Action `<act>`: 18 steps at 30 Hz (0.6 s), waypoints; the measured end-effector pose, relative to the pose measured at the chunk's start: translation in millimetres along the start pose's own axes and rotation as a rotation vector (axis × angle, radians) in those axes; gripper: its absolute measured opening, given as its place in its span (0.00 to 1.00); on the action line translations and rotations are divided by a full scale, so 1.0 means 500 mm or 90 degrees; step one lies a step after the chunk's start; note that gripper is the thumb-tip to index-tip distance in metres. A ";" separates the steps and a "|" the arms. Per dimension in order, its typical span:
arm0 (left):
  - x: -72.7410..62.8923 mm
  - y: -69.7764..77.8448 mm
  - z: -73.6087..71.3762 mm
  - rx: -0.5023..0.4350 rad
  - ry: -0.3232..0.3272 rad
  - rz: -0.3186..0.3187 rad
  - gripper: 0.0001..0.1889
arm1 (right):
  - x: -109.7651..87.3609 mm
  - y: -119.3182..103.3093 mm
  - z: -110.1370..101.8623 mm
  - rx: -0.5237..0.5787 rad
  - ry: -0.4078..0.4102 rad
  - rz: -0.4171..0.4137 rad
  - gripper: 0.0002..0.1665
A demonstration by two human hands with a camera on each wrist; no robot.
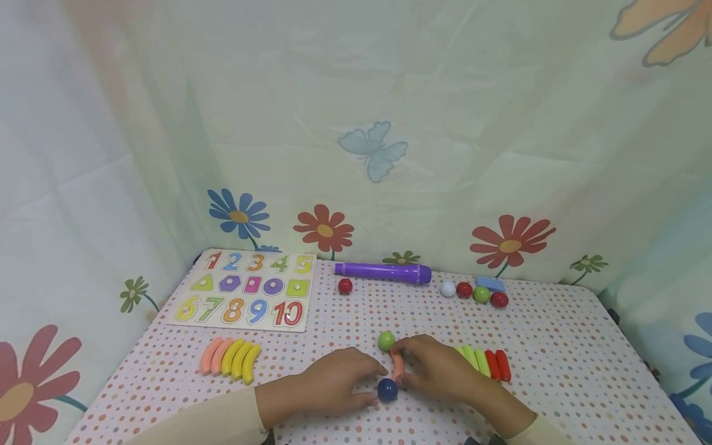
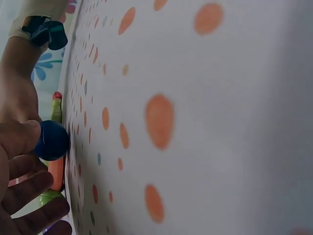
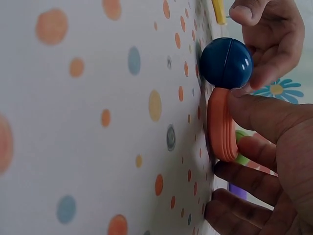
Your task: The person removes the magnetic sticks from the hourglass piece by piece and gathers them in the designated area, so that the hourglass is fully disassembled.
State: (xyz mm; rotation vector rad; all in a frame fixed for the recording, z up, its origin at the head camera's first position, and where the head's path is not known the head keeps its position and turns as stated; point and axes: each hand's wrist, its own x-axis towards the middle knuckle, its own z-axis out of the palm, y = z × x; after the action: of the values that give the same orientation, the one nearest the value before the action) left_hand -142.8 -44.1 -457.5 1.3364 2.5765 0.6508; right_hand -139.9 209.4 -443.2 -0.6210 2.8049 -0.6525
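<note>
My right hand (image 1: 436, 368) pinches a salmon-pink curved piece (image 3: 221, 125) between thumb and fingers, low over the dotted tabletop. The piece stands lengthwise between a green ball (image 1: 386, 340) at its far end and a dark blue ball (image 1: 387, 390) at its near end. In the right wrist view the blue ball shows a seam and sits against the piece's end. My left hand (image 1: 342, 382) is just left of the blue ball, its fingers spread and relaxed around that side. Whether it touches the ball I cannot tell.
Left lie salmon and yellow curved pieces (image 1: 238, 360), with a number puzzle board (image 1: 239, 290) behind. A purple toy microphone (image 1: 384, 272) and red ball (image 1: 345, 286) are at the back. Several balls (image 1: 481, 295) and a blue block (image 1: 491, 283) sit back right; green and red pieces (image 1: 497, 365) lie right.
</note>
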 end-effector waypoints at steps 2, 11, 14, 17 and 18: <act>0.006 0.002 0.003 -0.003 0.000 -0.005 0.24 | 0.000 -0.001 0.001 -0.003 0.002 -0.002 0.28; 0.024 0.018 0.003 -0.012 -0.016 -0.032 0.25 | 0.003 0.000 0.004 -0.017 0.007 0.012 0.28; 0.030 0.022 0.005 -0.017 -0.022 -0.038 0.23 | 0.003 0.001 0.006 -0.021 0.012 0.010 0.28; 0.034 0.026 0.006 -0.008 -0.026 -0.045 0.23 | 0.004 0.000 0.006 -0.020 0.016 0.008 0.28; 0.035 0.026 0.006 -0.004 -0.027 -0.048 0.23 | 0.004 0.000 0.006 -0.018 0.017 0.008 0.28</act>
State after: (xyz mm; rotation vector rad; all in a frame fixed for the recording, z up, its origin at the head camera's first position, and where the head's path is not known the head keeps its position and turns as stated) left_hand -142.2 -22.6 -453.3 1.2310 2.5756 0.6099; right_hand -140.8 207.4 -446.3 -0.6029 2.8454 -0.6251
